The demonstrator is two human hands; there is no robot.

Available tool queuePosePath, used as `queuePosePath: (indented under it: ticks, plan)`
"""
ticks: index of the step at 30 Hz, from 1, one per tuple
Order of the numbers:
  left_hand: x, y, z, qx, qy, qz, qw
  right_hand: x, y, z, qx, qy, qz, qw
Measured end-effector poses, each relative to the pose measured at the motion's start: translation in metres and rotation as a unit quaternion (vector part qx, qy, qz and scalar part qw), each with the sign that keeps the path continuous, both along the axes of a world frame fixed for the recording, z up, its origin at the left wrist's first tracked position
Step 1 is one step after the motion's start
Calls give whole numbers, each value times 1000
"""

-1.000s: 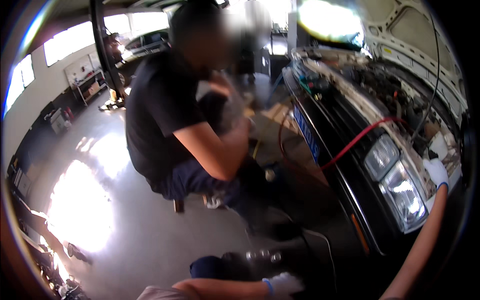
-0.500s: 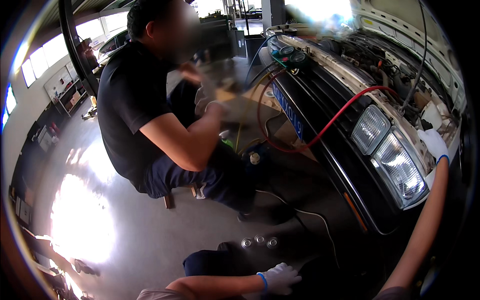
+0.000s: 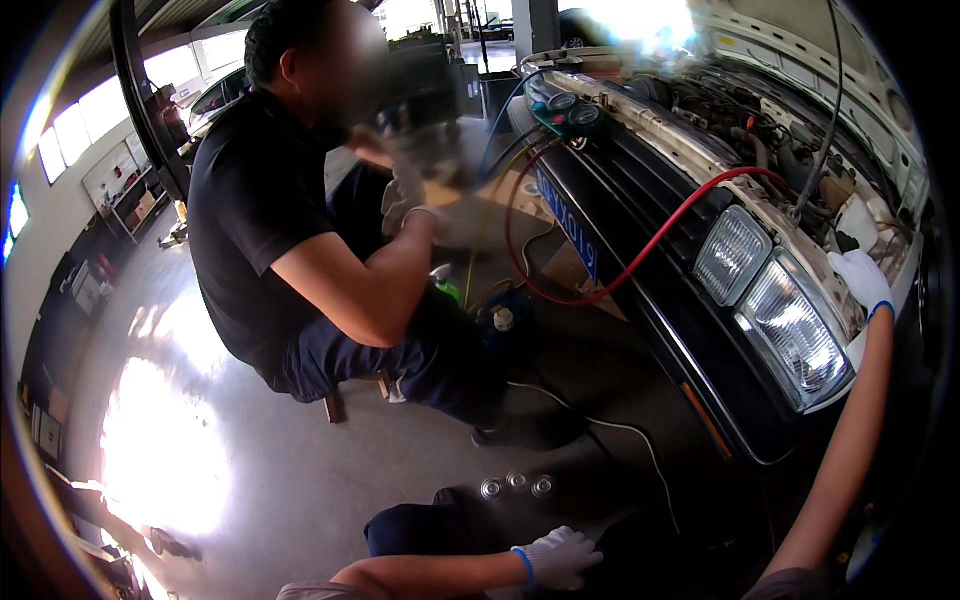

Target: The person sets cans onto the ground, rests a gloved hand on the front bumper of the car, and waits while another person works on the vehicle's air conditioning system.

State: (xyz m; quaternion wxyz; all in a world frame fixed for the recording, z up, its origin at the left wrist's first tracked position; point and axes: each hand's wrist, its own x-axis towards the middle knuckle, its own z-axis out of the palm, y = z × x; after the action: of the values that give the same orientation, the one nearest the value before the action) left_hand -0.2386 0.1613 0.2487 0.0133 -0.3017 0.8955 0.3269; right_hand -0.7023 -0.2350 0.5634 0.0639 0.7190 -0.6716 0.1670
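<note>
White knit gloves with blue cuffs cover both of my hands. My left hand lies over my dark-trousered knee, fingers loosely bent and holding nothing. Out to the right, my right hand rests on the car's front body edge, just above the headlight, with no tool in it. Behind that edge is the uncovered engine bay. A red hose runs from the bay across the black grille to a gauge manifold on the car's front.
A co-worker in a black shirt sits low at the left, gloved hands raised together. Several small metal cans stand on the floor before me. A pale cable crosses the floor. A blue device and a green bottle stand beside the co-worker's knee.
My view has shifted slightly, so the car and co-worker sit a little further left. The co-worker's hands have moved a little. My own hands keep their places on the knee and the car.
</note>
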Motion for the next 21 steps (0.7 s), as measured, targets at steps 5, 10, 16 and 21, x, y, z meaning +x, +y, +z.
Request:
queuePosePath:
  ticks: [5, 10, 16, 21]
  plan:
    - [6, -2, 17, -31, 12, -3, 999, 1, -2, 0, 14, 13, -19, 1000]
    - [7, 0, 9, -18, 1, 23, 1000, 6, -1, 3, 9, 11, 14, 1000]
    - [9, -20, 6, 31, -112, 5, 993, 8, 7, 3, -2, 4, -47, 999]
    - [27, -10, -68, 5, -118, -1, 993, 53, 33, 19, 2, 52, -99, 994]
